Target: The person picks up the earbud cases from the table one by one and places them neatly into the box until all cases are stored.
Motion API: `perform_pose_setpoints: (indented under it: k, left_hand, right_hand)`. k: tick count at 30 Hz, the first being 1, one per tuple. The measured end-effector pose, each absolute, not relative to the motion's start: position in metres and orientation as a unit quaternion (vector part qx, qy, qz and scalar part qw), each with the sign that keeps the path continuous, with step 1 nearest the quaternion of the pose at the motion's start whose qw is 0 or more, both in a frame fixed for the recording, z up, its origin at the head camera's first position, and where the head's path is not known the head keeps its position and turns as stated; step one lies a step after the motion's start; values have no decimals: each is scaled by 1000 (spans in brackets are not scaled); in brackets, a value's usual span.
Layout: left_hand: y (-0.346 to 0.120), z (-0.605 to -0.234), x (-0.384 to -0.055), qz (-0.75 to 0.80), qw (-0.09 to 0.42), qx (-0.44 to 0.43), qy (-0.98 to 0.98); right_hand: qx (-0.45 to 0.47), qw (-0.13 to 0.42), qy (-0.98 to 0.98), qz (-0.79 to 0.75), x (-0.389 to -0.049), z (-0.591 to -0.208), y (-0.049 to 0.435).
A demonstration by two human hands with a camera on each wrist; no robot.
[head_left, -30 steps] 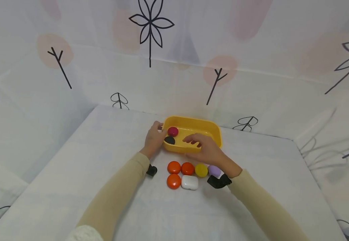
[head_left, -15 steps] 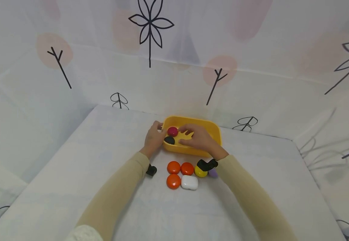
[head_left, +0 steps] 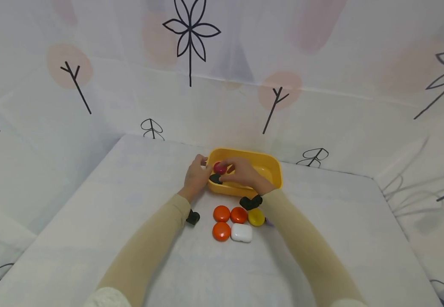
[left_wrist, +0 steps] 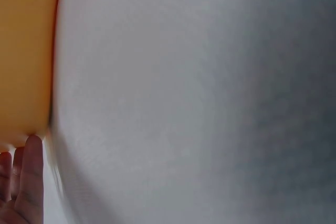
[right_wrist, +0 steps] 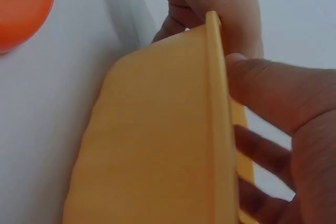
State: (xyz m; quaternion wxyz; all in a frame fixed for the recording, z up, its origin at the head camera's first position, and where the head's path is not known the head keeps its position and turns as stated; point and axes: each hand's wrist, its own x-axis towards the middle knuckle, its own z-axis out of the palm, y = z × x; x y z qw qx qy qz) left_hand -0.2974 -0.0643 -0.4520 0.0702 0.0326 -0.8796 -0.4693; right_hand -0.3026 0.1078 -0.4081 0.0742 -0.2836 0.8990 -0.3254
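A yellow tray (head_left: 270,166) stands toward the back of the table. My left hand (head_left: 196,178) grips its left end, thumb at the rim and fingers against the outside; in the left wrist view, fingertips (left_wrist: 32,156) touch the tray's wall (left_wrist: 26,51). Inside, at the left end, lie a crimson rounded piece (head_left: 217,167) and a black rounded piece (head_left: 214,178). My right hand (head_left: 243,173) reaches over the front rim, thumb close to the black piece and forefinger by the crimson one. In the right wrist view, the tray wall (right_wrist: 157,129) hides its fingertips.
In front of the tray lie several loose rounded pieces: orange-red ones (head_left: 221,231), a white rectangular one (head_left: 241,233), a yellow one (head_left: 256,217) and a lilac one (head_left: 269,222) mostly behind the right sleeve. A patterned cloth wall (head_left: 222,106) rises behind the table.
My right hand has moved left across the tray and down toward the crimson and black pieces. The left hand stays at the tray's left end. The tray and loose pieces have not moved.
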Motion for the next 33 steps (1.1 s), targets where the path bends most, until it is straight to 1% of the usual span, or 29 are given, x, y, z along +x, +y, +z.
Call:
perform_pose_setpoints:
  k: [7, 15, 21, 33]
  left_hand:
    - [-65, -452, -297, -472, 71, 33, -878]
    - [-65, -451, -298, -468, 67, 35, -880]
    - [-64, -451, -297, -470, 60, 35, -880]
    - [-64, -450, -295, -472, 62, 35, -879]
  right_hand:
    - [-255, 114, 902, -330, -310, -421, 100]
    - [-242, 138, 901, -332, -313, -424, 93]
    - [-239, 144, 900, -334, -315, -428, 89]
    - [-234, 151, 909, -312, -315, -427, 84]
